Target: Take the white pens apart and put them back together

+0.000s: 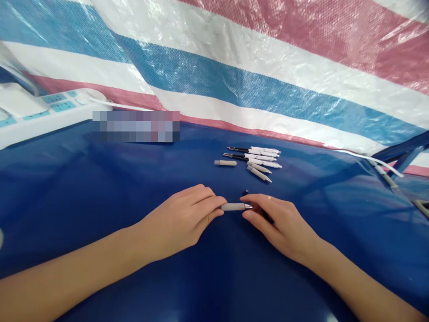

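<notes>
My left hand (189,212) is closed, with thumb and fingertips pinching a pen (233,206) by its rear end. The pen lies level, its pale grey grip and silver tip pointing right; whatever sits inside my left hand is hidden. Around the tip, my right hand (283,219) has thumb and forefinger apart, with a visible gap to the pen. Just beyond the right forefinger is a small black piece (246,192) on the blue table (134,179).
Farther back lie several white pen barrels with black refills (263,158), loose grey grips with tips (259,173) and a separate grey grip (226,163). A blurred-out flat object (137,126) and a white power strip (56,114) are at back left. Striped sheeting (234,67) hangs behind.
</notes>
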{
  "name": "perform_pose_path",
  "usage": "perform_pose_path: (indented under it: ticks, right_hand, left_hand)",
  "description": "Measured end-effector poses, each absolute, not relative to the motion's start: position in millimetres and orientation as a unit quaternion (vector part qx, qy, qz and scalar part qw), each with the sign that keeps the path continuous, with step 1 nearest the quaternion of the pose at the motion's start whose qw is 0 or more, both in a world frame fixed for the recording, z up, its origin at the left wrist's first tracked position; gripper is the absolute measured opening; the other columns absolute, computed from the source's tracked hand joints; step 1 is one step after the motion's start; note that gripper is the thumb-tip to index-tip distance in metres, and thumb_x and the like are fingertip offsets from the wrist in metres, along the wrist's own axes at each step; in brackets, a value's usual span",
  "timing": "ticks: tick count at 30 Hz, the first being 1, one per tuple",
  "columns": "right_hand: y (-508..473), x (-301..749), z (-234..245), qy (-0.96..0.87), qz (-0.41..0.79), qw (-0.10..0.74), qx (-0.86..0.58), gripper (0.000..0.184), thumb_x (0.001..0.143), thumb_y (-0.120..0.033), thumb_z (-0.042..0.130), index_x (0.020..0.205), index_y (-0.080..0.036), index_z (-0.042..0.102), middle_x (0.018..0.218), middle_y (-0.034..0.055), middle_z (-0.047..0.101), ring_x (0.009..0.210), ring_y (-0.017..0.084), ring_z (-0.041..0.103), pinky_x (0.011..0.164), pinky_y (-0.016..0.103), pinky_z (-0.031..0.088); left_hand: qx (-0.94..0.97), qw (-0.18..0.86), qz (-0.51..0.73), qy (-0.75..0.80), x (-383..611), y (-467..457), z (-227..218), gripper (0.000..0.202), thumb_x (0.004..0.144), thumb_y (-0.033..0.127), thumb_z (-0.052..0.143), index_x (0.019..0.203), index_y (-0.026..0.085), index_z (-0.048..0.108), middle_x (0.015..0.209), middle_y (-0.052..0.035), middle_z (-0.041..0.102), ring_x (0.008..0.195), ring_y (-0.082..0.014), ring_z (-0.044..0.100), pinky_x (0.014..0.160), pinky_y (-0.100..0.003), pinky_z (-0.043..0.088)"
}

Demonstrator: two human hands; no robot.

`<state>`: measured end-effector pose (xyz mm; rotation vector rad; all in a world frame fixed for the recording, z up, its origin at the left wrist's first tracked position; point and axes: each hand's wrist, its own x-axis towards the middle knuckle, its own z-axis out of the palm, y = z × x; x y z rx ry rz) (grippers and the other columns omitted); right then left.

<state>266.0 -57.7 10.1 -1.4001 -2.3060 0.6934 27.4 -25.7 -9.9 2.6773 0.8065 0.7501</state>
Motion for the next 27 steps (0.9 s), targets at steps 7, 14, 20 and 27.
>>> perform_pose_path:
  ticks: [7, 14, 20, 27]
  right_hand:
    - [-60.8, 272.2, 3.2, -0.824, 0.221, 0.225, -0.470, 0.010, 0.096, -0.026, 0.053, 0.105, -0.024, 0.057, 0.086, -0.0033, 0.063, 0.070, 0.009, 0.057, 0.068, 0.020, 0.043]
    - [-60.7, 270.5, 5.0, -0.838, 0.218, 0.201, -0.458, 0.015, 0.098, -0.031, 0.049, 0.101, -0.021, 0.059, 0.079, -0.0023, 0.061, 0.073, 0.011, 0.058, 0.068, 0.022, 0.043]
    - [-62.8, 270.6, 2.9, -0.834, 0.192, 0.242, -0.458, 0.013, 0.094, -0.024, 0.056, 0.107, -0.022, 0.056, 0.084, -0.0036, 0.063, 0.073, 0.009, 0.059, 0.070, 0.018, 0.045]
    - [-62.6, 270.5, 5.4, -0.841, 0.183, 0.243, -0.447, 0.013, 0.096, -0.026, 0.053, 0.107, -0.021, 0.058, 0.084, -0.0018, 0.064, 0.075, 0.009, 0.060, 0.073, 0.019, 0.046]
  left_hand:
    - [0.924, 0.122, 0.249, 0.264, 26.4, -25.1, -10.7, 0.023, 0.097, 0.017, 0.046, 0.115, 0.012, 0.059, 0.094, -0.0046, 0.061, 0.085, -0.0147, 0.055, 0.080, -0.027, 0.046]
    - [0.927, 0.114, 0.252, 0.254, 26.1, -26.0, -9.9, 0.022, 0.096, 0.015, 0.048, 0.115, 0.012, 0.060, 0.094, -0.0046, 0.061, 0.086, -0.0146, 0.055, 0.082, -0.027, 0.045]
    - [0.926, 0.115, 0.252, 0.256, 25.3, -26.4, -9.9, 0.022, 0.096, 0.017, 0.048, 0.115, 0.013, 0.060, 0.095, -0.0051, 0.062, 0.088, -0.0153, 0.056, 0.082, -0.028, 0.046]
    - [0.926, 0.103, 0.267, 0.247, 25.9, -27.8, -9.0, 0.022, 0.095, 0.015, 0.050, 0.115, 0.012, 0.060, 0.093, -0.0050, 0.062, 0.085, -0.0150, 0.056, 0.080, -0.028, 0.046]
